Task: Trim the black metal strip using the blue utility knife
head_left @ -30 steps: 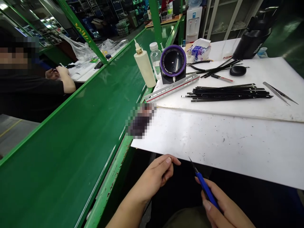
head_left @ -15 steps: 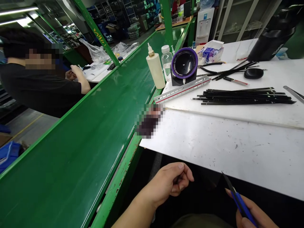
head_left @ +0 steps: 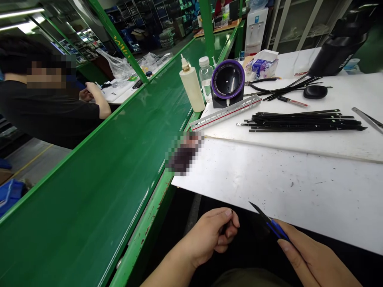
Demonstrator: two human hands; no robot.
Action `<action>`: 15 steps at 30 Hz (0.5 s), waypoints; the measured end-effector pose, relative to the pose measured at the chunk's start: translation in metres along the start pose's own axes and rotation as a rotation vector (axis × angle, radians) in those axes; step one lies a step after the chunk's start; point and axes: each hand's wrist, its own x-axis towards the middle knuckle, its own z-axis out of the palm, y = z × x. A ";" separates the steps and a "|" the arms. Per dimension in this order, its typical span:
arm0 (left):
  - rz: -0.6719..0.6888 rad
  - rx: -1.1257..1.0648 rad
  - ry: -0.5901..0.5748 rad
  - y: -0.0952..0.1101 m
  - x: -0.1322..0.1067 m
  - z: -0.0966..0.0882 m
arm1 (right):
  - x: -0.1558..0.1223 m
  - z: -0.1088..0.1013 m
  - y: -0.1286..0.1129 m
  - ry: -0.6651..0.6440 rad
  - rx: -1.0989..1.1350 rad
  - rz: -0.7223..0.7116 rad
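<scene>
Right hand brought blue tweezers closer to left hand; left fingers curled tighter.

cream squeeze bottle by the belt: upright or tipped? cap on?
Upright. The cream squeeze bottle stands on its base at the white table's corner, nozzle pointing up. Cannot tell if the nozzle is capped.

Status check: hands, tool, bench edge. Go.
Right hand grips blue-handled tweezers, tips toward left hand. Left hand's fingers curled, pinching something small and dark. Both below white bench edge; nothing between them.
</scene>
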 end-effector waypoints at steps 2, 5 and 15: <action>-0.008 -0.023 0.006 0.001 0.001 0.001 | 0.002 -0.001 -0.001 -0.008 -0.017 -0.020; -0.028 -0.047 -0.008 0.004 0.002 0.002 | 0.001 -0.003 -0.002 0.022 -0.077 -0.031; 0.011 0.004 0.012 0.005 0.010 0.002 | 0.011 -0.013 -0.024 -0.101 -0.297 -0.253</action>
